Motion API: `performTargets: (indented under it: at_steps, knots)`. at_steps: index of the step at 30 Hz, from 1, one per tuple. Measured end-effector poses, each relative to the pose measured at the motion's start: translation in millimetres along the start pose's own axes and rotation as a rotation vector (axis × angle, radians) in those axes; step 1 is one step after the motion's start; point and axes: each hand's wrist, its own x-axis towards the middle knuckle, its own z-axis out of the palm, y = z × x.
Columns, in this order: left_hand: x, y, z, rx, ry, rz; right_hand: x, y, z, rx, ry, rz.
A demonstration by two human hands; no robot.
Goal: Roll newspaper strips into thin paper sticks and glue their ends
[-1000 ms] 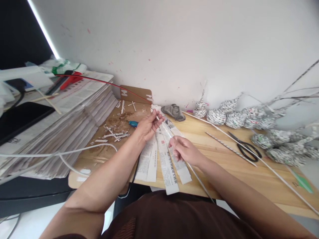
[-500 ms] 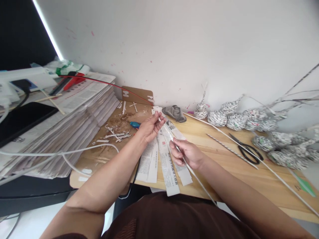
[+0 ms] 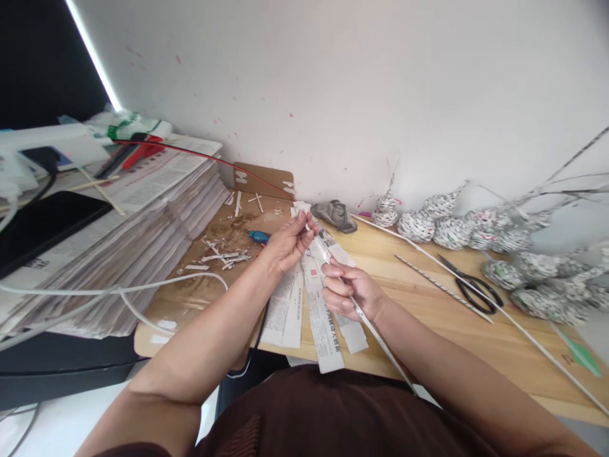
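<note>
At frame centre, the left hand (image 3: 291, 244) pinches the top of a slanting rod (image 3: 381, 343) and the right hand (image 3: 351, 291) curls round it lower down, seemingly steadying it above newspaper strips (image 3: 324, 339) fanned within reach on the table (image 3: 380, 254).

Paper rod (image 3: 384, 343) part. hidden in R hand (image 3: 351, 291); newspaper stack (image 3: 157, 254) cut off @ L edge.

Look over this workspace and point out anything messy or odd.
Paper scraps lie scattered on the cardboard, beside the newspaper stack, near brown smudges, looking like unswept waste. Pink specks mark the wall.
</note>
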Motion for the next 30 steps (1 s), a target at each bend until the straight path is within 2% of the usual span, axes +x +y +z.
performTargets:
  at_steps: [7,12,17,24,27,30]
  knots:
    - [2,2,-0.5,0.015,0.036,0.053,-3,-2,-4,-0.193,0.172,-0.044]
    - [1,3,0.7,-0.003,0.075,0.047,-7,1,-2,-0.248,0.194,-0.109]
    - [2,1,-0.9,-0.002,0.054,0.043,-6,2,-4,-0.183,0.113,-0.108]
    - [2,-1,-3.3,0.063,0.042,0.059,2,-5,1,-0.353,0.264,-0.155]
    - [1,0,-2.1,0.033,0.048,0.040,4,-7,2,-0.278,0.219,-0.143]
    - [1,1,-0.8,0.005,0.045,0.026,4,-8,1,-0.131,0.123,-0.062]
